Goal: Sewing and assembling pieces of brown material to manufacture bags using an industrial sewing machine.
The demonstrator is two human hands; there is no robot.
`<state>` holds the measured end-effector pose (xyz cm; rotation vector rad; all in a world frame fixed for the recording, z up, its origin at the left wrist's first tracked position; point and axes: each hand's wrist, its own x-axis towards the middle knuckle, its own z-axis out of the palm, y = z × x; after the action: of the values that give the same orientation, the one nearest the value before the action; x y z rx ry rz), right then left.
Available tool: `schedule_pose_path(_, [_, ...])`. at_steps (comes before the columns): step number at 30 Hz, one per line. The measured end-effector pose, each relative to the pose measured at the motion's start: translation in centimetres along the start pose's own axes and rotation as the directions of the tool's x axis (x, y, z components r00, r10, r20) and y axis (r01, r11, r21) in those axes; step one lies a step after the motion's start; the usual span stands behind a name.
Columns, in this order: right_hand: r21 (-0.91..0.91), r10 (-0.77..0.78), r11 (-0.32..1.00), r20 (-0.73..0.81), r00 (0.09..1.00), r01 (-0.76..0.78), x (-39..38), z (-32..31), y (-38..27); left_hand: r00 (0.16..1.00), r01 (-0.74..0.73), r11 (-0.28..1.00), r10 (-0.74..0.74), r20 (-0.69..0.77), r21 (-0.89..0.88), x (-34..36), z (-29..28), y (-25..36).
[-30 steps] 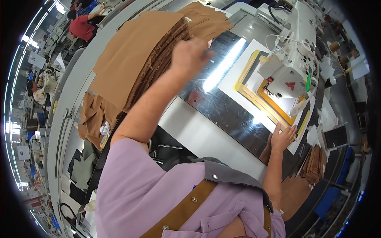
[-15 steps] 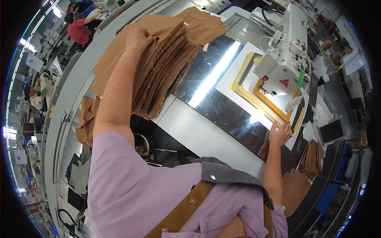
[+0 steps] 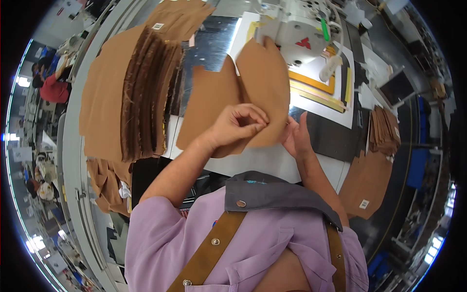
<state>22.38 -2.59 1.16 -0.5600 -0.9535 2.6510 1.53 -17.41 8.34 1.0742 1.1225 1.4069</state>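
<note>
My left hand (image 3: 238, 125) pinches brown fabric pieces (image 3: 262, 82) that stand raised over the worktable, a second panel (image 3: 206, 102) beside the first. My right hand (image 3: 296, 134) is at their lower right edge with thumb apart; some fingertips are hidden behind the fabric. A tall stack of brown pieces (image 3: 104, 92) with frayed edges lies to the left. Behind the held fabric stands a white sewing machine (image 3: 299, 29), partly covered by it, over yellow and orange template frames (image 3: 318, 95) on a white sheet.
More brown pieces lie at the back (image 3: 180, 14), lower left (image 3: 104, 187) and right (image 3: 369, 185). A dark screen (image 3: 394, 87) stands at the right. A co-worker in red (image 3: 53, 90) is at another station far left; blue bins (image 3: 418, 165) are far right.
My left hand has moved from the stack toward the middle, lifting fabric off it. My right hand has left the template and come to the fabric. The view has shifted.
</note>
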Motion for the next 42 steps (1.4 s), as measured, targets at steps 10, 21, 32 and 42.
schedule_pose_path(10, [-0.585,-0.422,0.810,-0.531,0.735,0.042,-11.5,-8.8,-4.9,0.998,0.038,0.278,-0.054,-0.024,0.960,-1.2,3.7,-3.7])
schedule_pose_path(21, [-0.880,-0.829,-0.199,-0.083,0.552,-0.431,-12.8,-8.4,-6.4,0.952,0.134,0.284,0.231,-0.203,0.950,6.2,-4.1,-7.4])
schedule_pose_path(32, [-0.899,-0.653,-0.156,-0.216,0.725,-0.409,-2.9,-9.5,-10.0,0.912,0.361,0.813,-0.205,-0.356,0.457,10.3,-3.3,-6.6])
schedule_pose_path(42, [-0.922,-0.555,0.359,-0.337,0.760,-0.146,-0.7,-14.6,-13.8,0.846,0.419,0.726,-0.095,-0.525,0.545,14.7,-5.1,-7.7])
